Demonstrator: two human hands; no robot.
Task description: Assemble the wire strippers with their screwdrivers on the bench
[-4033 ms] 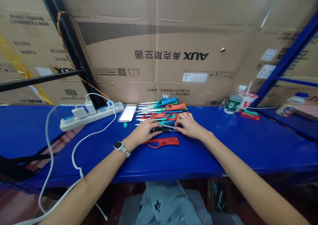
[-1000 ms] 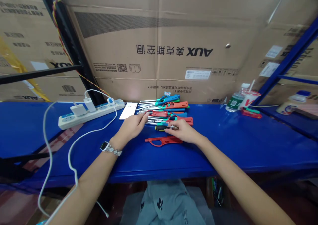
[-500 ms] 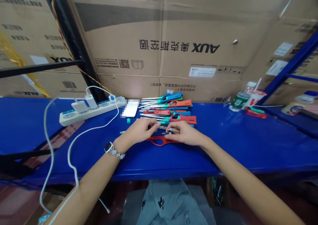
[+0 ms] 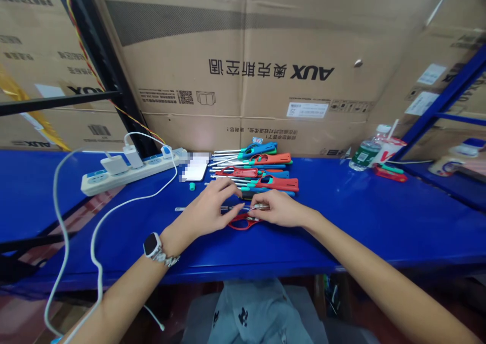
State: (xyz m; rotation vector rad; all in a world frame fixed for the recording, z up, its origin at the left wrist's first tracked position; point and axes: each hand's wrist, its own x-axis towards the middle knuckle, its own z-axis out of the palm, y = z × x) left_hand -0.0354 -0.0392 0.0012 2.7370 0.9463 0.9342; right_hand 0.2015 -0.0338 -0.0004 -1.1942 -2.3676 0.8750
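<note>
My left hand [image 4: 212, 207] curves over a thin metal rod [image 4: 183, 209] that lies across the blue table; its thumb and fingers are apart at the tips, and whether they grip the rod is hidden. Beside it, my right hand [image 4: 279, 208] pinches a small clear part [image 4: 261, 206] with thin wires leading left from it. Below the fingertips lies a red lighter shell [image 4: 240, 226], partly covered by my right hand. Just behind the hands, several long-nosed lighters with red [image 4: 279, 183], orange [image 4: 277, 159] and blue [image 4: 266, 149] handles are laid side by side.
A white power strip [image 4: 110, 179] with plugs and trailing cables [image 4: 99, 232] sits at the left. Near it are a white pad [image 4: 196, 166] and a green cap [image 4: 192, 186]. A bottle [image 4: 360, 154], a cup [image 4: 385, 151] and a red lighter [image 4: 391, 173] stand or lie right.
My left hand has turned and moved slightly left and down, and its thumb and fingers have spread. More of the metal rod shows at its left. The view has shifted slightly.
</note>
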